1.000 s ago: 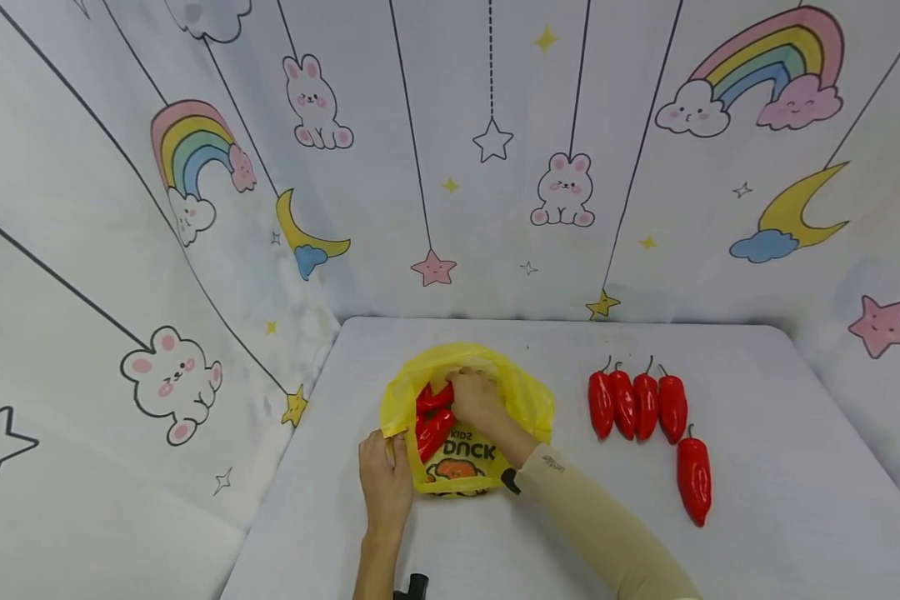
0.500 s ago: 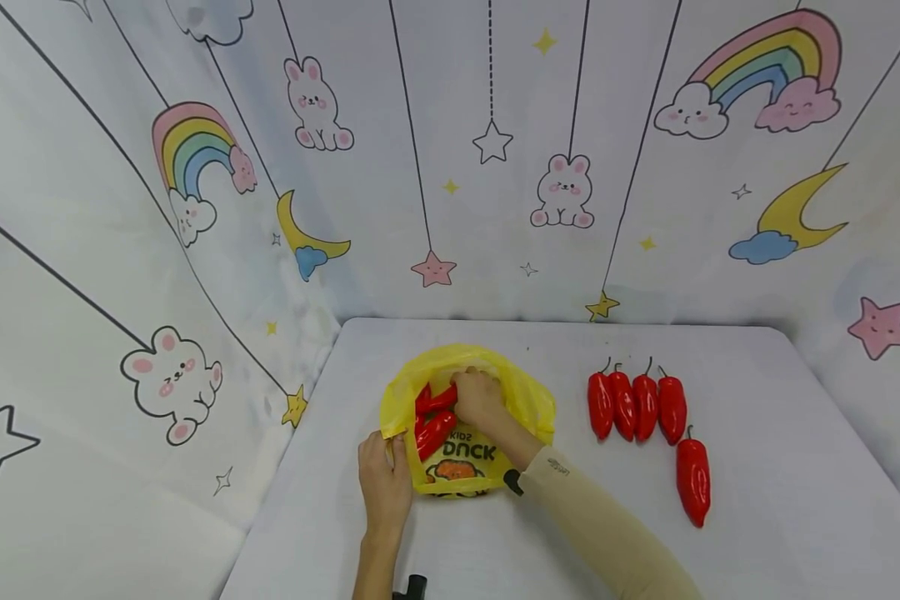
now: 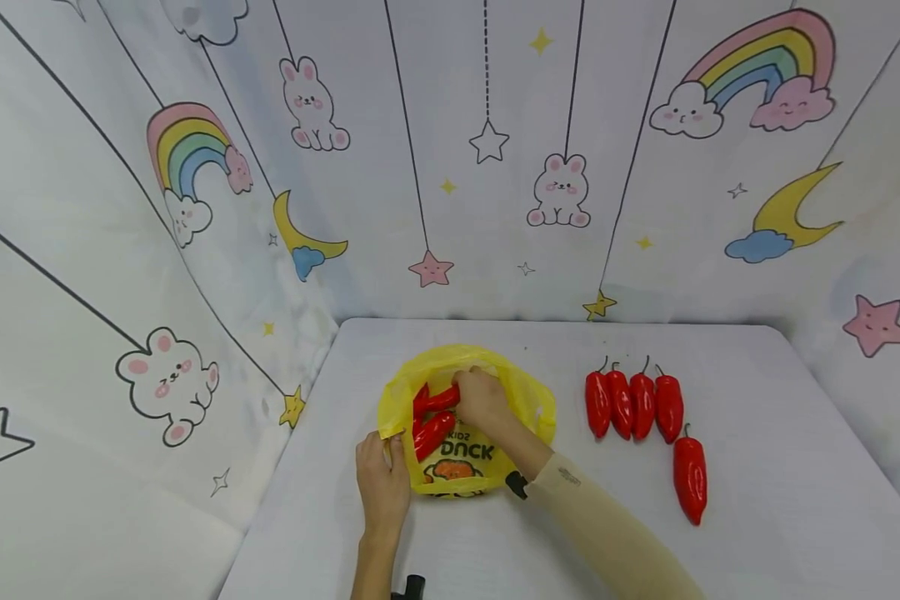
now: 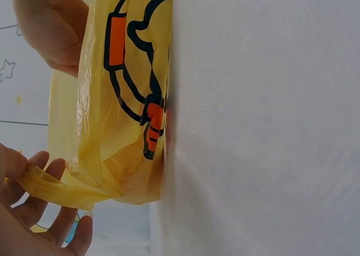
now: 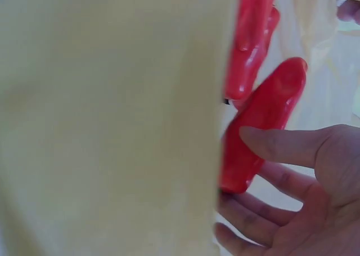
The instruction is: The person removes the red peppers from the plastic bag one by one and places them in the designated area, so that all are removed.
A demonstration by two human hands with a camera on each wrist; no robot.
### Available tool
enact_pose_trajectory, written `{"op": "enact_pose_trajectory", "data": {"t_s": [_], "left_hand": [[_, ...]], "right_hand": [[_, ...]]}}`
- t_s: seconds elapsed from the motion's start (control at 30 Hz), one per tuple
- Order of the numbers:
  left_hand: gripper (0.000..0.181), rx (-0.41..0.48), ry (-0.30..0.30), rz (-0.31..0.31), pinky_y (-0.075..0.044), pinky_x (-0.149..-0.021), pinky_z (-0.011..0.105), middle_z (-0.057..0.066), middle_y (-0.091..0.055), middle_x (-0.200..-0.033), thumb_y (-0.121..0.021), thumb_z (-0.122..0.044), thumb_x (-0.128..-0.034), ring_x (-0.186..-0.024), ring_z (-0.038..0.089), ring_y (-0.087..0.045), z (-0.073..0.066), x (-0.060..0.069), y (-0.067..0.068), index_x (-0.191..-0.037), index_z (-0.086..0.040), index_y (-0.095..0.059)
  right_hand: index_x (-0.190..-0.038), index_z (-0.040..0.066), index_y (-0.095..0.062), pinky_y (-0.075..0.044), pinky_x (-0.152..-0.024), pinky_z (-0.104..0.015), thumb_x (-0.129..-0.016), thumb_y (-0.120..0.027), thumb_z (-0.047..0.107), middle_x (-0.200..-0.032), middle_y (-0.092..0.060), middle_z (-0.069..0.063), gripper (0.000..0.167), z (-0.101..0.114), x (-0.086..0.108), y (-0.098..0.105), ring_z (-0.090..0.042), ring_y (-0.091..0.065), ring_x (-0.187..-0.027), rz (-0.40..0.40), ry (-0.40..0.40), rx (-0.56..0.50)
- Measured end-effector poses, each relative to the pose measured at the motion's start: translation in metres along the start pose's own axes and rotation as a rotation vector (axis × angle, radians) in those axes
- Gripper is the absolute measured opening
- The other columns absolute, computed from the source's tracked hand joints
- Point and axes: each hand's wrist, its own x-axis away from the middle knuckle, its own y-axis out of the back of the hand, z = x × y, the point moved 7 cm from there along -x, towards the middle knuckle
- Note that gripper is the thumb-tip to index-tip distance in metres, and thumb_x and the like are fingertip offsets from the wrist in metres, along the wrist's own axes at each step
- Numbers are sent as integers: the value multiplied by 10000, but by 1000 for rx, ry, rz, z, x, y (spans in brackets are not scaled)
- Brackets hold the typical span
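A yellow plastic bag (image 3: 521, 392) with a printed cartoon lies with its mouth open on the table, several red chili peppers inside. My left hand (image 3: 384, 479) pinches the bag's rim at its near left side; the left wrist view shows the yellow film (image 4: 53, 189) between thumb and fingers. My right hand (image 3: 485, 402) is inside the bag mouth and grips a red pepper (image 5: 261, 121) between thumb and fingers. Another pepper (image 3: 432, 435) lies in the bag to its left. Part of the right fingers is hidden behind the bag's wall (image 5: 112, 126) in the right wrist view.
Right of the bag, several red peppers (image 3: 643, 406) stand side by side in a row, stems away from me. A single pepper (image 3: 690, 479) lies nearer, below the row's right end. A cartoon-printed cloth (image 3: 390, 125) hangs behind the white table (image 3: 780, 467).
Inside the bag, my right hand has shifted slightly right, and the pepper beside its fingers shows a little more. My left hand keeps its place on the rim.
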Motion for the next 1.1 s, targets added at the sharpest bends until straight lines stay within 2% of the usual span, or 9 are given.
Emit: {"op": "enact_pose_trajectory", "data": {"t_s": [0.13,0.27,0.43,0.67,1.0,1.1], "left_hand": [[147,-4,2,2,-430,-886,367,61,-684,-1064,-628,-59,-1034,-1052,245,-552,1,0,1,-1171,-30,-673],[151,-8,4,7,-435,-883,377,62,-685,-1066,-627,-70,-1036,-1049,245,-551,-1,-1,0,-1175,-33,-673],[155,-9,7,9,-425,-874,362,60,-684,-1073,-621,-81,-1042,-1035,235,-544,-3,-1,0,-1183,-37,-669],[147,-6,6,0,-419,-865,355,69,-678,-1048,-618,-82,-1045,-1026,238,-542,-4,0,0,-1173,-28,-665],[152,-10,30,16,-431,-858,378,68,-671,-1046,-620,-85,-1044,-1024,230,-534,-4,0,-1,-1175,-24,-665],[157,-9,40,22,-433,-867,378,63,-671,-1055,-618,-89,-1046,-1030,224,-531,-4,1,-2,-1183,-28,-665]], "right_hand": [[-1107,101,-750,-537,-772,-358,-839,-834,123,-977,-657,-51,282,-2,8,6,-192,-563,-844,7,-20,-74],[-1102,109,-754,-548,-794,-365,-863,-840,183,-999,-667,-38,264,-5,16,12,-184,-573,-866,12,-38,-113],[-1131,140,-757,-549,-789,-355,-849,-844,123,-1035,-663,-29,295,-8,26,21,-172,-577,-875,18,-39,-144],[-1170,113,-748,-559,-758,-355,-854,-797,30,-1099,-696,-53,331,-8,38,35,-183,-596,-879,18,-42,-249],[-1214,126,-730,-573,-775,-362,-882,-827,97,-1056,-733,-37,346,-6,54,50,-186,-625,-845,23,-12,-442],[-1234,147,-727,-573,-798,-364,-893,-829,135,-1090,-734,-41,356,-7,57,53,-180,-636,-877,0,3,-468]]}}
